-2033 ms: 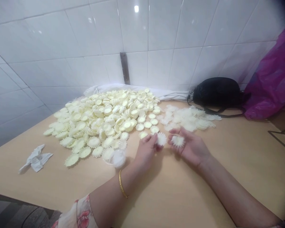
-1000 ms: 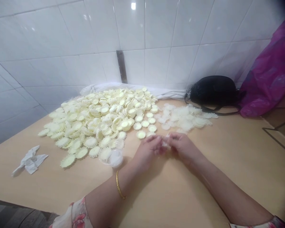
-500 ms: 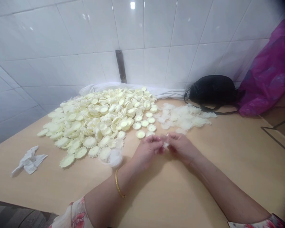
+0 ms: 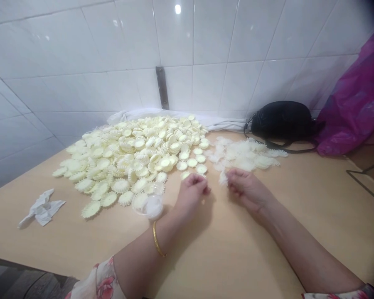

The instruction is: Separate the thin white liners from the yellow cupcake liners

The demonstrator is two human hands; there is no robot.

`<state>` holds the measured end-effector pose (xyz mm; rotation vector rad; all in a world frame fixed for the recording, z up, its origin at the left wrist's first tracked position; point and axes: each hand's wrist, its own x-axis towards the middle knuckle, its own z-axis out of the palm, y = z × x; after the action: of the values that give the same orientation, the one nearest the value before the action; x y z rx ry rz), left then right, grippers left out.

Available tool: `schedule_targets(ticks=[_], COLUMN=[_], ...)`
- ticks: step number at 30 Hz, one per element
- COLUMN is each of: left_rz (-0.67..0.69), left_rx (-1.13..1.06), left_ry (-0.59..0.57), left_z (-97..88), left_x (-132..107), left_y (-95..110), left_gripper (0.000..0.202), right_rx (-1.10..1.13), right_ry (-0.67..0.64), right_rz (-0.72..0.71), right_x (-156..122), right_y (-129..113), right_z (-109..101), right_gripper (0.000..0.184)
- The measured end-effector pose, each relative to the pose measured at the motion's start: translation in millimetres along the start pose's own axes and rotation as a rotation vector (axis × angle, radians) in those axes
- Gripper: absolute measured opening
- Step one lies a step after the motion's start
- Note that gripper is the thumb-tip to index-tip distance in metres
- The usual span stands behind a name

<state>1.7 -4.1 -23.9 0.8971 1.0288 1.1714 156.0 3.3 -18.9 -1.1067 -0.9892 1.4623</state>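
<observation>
My right hand [image 4: 247,189] pinches a thin, whitish, jagged-edged piece [image 4: 223,177] between thumb and fingers, just in front of the pile of translucent scalloped pieces [image 4: 239,151]. To its left, my left hand [image 4: 191,193] is closed with its fingertips pressed together; whatever it holds, if anything, is too small to make out. The two hands are apart, above the table. Pale yellow scalloped discs [image 4: 191,162] lie close behind the left hand. A large heap of similar cup-like discs [image 4: 134,153] spreads across the left and back.
A small clear tub [image 4: 153,206] stands left of my left wrist. A crumpled white tissue [image 4: 43,207] lies on the wooden table [image 4: 90,245] at the left. Against the tiled wall sit a black bag [image 4: 282,120] and a magenta plastic bag [image 4: 350,99].
My hands, which met over a small whitish piece, have moved apart. The right hand has gone slightly right and keeps a whitish piece at its fingertips.
</observation>
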Motion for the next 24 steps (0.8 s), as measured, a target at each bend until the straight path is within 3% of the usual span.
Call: schedule_targets(ticks=[10, 16, 20, 24], left_rz=[0.003, -0.066, -0.039, -0.079], left_rx=[0.058, -0.117, -0.199, -0.197], left_ry=[-0.153, -0.05, 0.057, 0.029], left_z=[6.0, 4.9, 3.0, 2.9], left_x=[-7, -3, 1, 0], left_y=[-2, -1, 7, 9], left_gripper=[0.009, 0.012, 0.015, 0.013], right_rx=[-0.075, -0.072, -0.067, -0.3], right_ry=[-0.129, -0.124, -0.083, -0.057], right_rz=[0.087, 0.125, 0.088, 0.04], right_x=[-8, -6, -3, -2], right_y=[3, -1, -7, -15], right_z=[10, 6, -4, -12], right_gripper=[0.038, 0.039, 0.038, 0.038])
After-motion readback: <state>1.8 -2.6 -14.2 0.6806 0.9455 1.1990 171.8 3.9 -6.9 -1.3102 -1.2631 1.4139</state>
